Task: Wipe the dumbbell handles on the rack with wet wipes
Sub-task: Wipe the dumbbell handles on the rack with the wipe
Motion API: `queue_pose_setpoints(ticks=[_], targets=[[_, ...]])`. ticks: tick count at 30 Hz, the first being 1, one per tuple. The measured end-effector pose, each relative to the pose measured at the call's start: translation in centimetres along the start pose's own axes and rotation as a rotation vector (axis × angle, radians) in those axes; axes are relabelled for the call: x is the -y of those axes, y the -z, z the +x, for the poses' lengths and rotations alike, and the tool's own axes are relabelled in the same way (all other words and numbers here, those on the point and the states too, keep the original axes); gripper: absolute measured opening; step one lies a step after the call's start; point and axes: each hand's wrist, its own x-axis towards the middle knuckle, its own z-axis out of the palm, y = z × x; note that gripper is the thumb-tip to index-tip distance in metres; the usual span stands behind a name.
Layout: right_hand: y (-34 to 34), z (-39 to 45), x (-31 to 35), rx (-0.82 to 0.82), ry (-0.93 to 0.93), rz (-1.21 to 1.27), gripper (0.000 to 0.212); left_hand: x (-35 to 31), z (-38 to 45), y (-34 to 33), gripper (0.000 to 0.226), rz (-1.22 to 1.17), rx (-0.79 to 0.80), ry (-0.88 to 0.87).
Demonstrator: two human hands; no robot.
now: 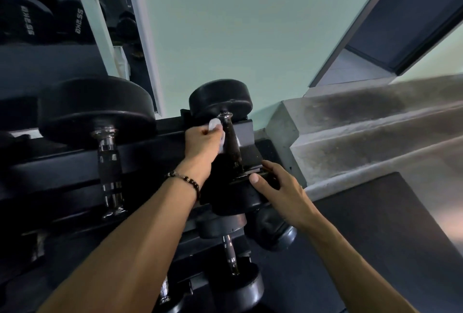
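the left hand (200, 142) is closed around a bunched white wet wipe (217, 134), pressing it against the left side of a dark dumbbell handle (231, 139) near that handle's far end, just below the chrome collar where it meets the far head (220, 98). a beaded bracelet (185, 179) sits on that wrist. the right hand (280, 187) rests on the near head (238, 197) of the same dumbbell, thumb laid across its top and fingers curled over its right side, steadying it by the look of it. this dumbbell lies at the right end of the rack's upper tier, its heads on the black rails (165, 124) and its handle bridging the gap between them, close to the rack's right corner beside the concrete steps (350, 137). a larger dumbbell (97, 112) with a chrome and black handle (109, 159) sits further left on the same tier, well apart from the hands, and more dumbbells lie on the lower tier (230, 255) under the right forearm. the step in hand seems to be the wiping of the rightmost upper handle, with the wipe at the far end of its run. the next move likely calls for drawing the wipe down the length of the handle toward the near head, wrapping it round so the underside gets cleaned too, while the right hand keeps the dumbbell from rolling on the rails. after that, the handle to the left and those on the lower tier look like they remain to be done, though i cannot tell which are already wiped.
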Motion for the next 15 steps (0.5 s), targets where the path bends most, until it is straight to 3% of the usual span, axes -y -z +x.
queue_pose_setpoints(ticks=[3, 7, 12, 15], targets=[[0.0, 0.2, 0.1, 0.015, 0.016, 0.011, 0.092, -0.2, 0.3, -0.1, 0.01, -0.066, -0.063, -0.014], [0.3, 0.1, 0.7, 0.022, 0.024, 0.02, 0.085, 2.4, -2.3, 1.4, 0.013, 0.089, 0.052, 0.003], [0.3, 0.4, 0.3, 0.02, 0.028, 0.046, 0.082, -0.5, 0.1, 0.7, 0.018, -0.181, -0.042, 0.047], [0.2, 0.4, -0.2, 0.014, 0.04, 0.079, 0.085, -0.4, -0.6, 0.6, 0.018, -0.257, -0.008, 0.082]])
